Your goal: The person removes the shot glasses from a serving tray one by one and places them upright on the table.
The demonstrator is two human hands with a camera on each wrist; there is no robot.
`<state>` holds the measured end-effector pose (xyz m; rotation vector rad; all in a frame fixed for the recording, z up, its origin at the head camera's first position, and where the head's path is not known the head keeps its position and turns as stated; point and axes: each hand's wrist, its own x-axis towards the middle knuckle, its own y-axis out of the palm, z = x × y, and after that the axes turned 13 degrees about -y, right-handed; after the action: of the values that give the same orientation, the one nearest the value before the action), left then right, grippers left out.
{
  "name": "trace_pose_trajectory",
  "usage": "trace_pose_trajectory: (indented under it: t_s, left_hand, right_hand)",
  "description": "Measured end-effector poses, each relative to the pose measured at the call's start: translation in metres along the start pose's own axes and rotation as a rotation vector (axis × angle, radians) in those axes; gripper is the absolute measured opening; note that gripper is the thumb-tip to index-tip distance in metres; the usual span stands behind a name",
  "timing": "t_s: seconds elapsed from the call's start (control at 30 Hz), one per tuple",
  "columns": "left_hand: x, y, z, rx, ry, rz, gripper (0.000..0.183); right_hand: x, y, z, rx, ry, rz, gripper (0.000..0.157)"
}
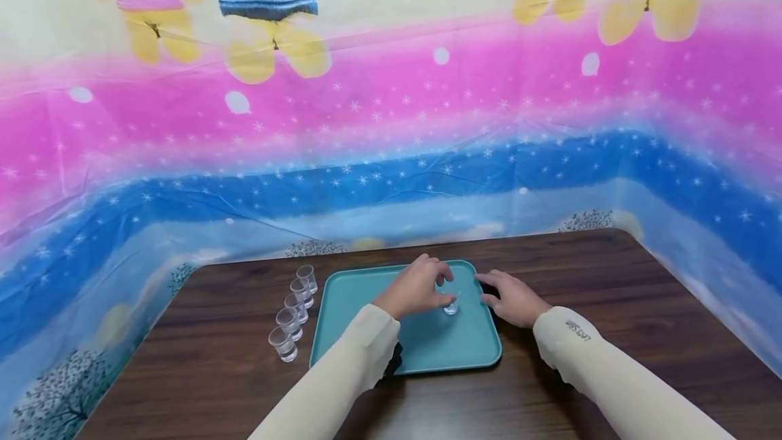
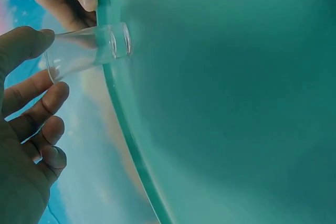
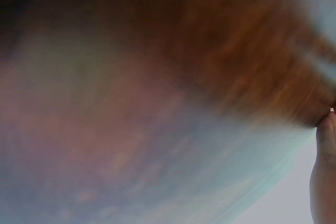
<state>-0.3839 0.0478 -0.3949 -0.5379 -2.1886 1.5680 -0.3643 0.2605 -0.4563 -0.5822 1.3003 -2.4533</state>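
Observation:
A clear shot glass (image 1: 451, 307) stands upright near the right side of a teal tray (image 1: 345, 297). My left hand (image 1: 415, 287) reaches over the tray and pinches this glass by its rim. In the left wrist view, the thumb of the left hand (image 2: 23, 124) is on one side of the shot glass (image 2: 79, 51) and fingertips are on the other. Beside the tray's right rim is my right hand (image 1: 516, 299), its fingertips at the edge and no glass in it. The right wrist view is mostly blurred, with part of a finger (image 3: 326, 166) at its right edge.
Several more clear shot glasses (image 1: 292, 318) stand in a row left of the tray. Everything rests on a dark brown wooden table (image 1: 611, 284). A colourful printed cloth (image 1: 391, 121) hangs behind the table and around its sides.

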Motion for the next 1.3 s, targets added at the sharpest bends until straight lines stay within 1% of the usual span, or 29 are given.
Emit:
trace_pose_trajectory:
  t_s: [0.17,0.3,0.4,0.5,0.57,0.7,0.87,1.07,1.2,1.3]
  left_hand:
    - [-0.007,-0.009,0.003,-0.036,-0.009,-0.01,0.03]
    - [-0.017,-0.018,0.009,-0.055,0.008,-0.053,0.029]
    - [-0.027,-0.025,0.019,-0.056,0.03,-0.096,0.027]
    - [-0.037,-0.03,0.031,-0.052,0.046,-0.126,0.025]
    - [-0.045,-0.032,0.039,-0.054,0.053,-0.133,0.025]
    - [-0.058,-0.037,0.052,-0.043,0.043,-0.14,0.023]
    - [-0.075,-0.043,0.066,-0.029,0.027,-0.153,0.023]
    - [-0.101,-0.051,0.079,-0.013,0.032,-0.187,0.022]
    - [-0.12,-0.054,0.087,-0.016,0.011,-0.215,0.021]
    - [-0.135,-0.06,0.094,-0.016,-0.021,-0.231,0.021]
  right_hand:
    - [0.003,-0.001,0.006,-0.007,-0.031,-0.001,0.045]
    - [0.002,-0.001,0.006,-0.013,-0.036,0.006,0.046]
    - [0.001,-0.001,0.005,-0.006,-0.03,0.007,0.047]
    - [0.0,-0.001,0.002,-0.005,-0.043,0.008,0.047]
    - [0.0,0.0,0.0,-0.01,-0.043,0.008,0.047]
    - [-0.002,0.001,-0.003,-0.011,-0.045,0.007,0.047]
    - [-0.004,0.001,-0.002,-0.011,-0.037,0.006,0.047]
    - [-0.005,0.001,-0.003,0.008,-0.041,0.015,0.047]
    - [-0.004,0.001,-0.001,0.012,-0.052,0.015,0.048]
    - [-0.003,0.002,0.001,0.01,-0.05,0.013,0.047]
